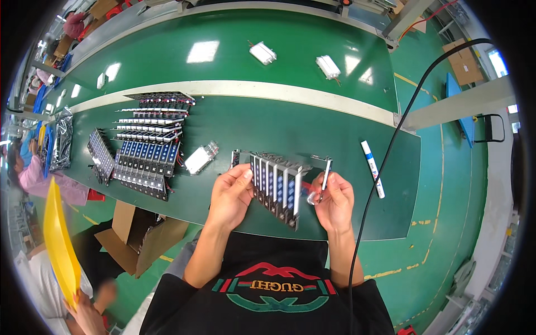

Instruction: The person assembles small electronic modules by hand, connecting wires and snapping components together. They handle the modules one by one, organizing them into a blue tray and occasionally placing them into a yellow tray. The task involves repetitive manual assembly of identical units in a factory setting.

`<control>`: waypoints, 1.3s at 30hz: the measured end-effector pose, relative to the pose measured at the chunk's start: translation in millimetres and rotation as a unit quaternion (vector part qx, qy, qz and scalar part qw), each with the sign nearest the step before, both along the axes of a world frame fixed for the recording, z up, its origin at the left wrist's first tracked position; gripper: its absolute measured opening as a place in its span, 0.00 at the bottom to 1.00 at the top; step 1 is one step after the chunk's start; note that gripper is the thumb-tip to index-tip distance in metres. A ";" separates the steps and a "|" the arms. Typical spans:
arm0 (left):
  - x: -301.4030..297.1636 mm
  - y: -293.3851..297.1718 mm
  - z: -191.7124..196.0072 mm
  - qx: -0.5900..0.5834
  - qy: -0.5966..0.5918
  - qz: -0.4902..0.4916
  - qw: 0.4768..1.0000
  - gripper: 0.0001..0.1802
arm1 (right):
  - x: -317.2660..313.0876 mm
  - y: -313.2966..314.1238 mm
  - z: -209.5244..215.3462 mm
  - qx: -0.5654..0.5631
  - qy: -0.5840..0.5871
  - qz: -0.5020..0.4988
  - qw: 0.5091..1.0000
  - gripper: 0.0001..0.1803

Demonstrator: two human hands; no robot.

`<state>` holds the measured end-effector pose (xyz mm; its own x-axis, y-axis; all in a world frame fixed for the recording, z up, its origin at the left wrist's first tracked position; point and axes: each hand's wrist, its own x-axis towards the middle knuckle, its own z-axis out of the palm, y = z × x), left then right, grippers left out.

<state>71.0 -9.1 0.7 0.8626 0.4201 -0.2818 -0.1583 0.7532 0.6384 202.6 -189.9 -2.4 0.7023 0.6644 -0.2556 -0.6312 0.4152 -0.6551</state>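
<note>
My left hand grips a panel of narrow black circuit-board strips with blue and white bands, its thumb on the near left edge. The panel is held tilted above the green table. To its right, my right hand pinches a single slim strip between thumb and fingers, apart from the panel. A small clear or shiny piece shows by those fingers; its kind I cannot make out. Left of my hands lies a white rectangular pack with a silvery end. A white marker pen with a blue cap lies at the right.
Several similar board panels are piled on the left of the table. A black cable hangs down in front of the right side. White packs lie beyond the pale rail. An open cardboard box and a person holding a yellow tray are at lower left.
</note>
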 end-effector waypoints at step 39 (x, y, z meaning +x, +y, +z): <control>-9.9 6.7 86.0 0.712 0.085 -0.115 0.688 0.20 | -12.2 -4.2 63.2 -0.210 -0.473 0.176 0.838 0.06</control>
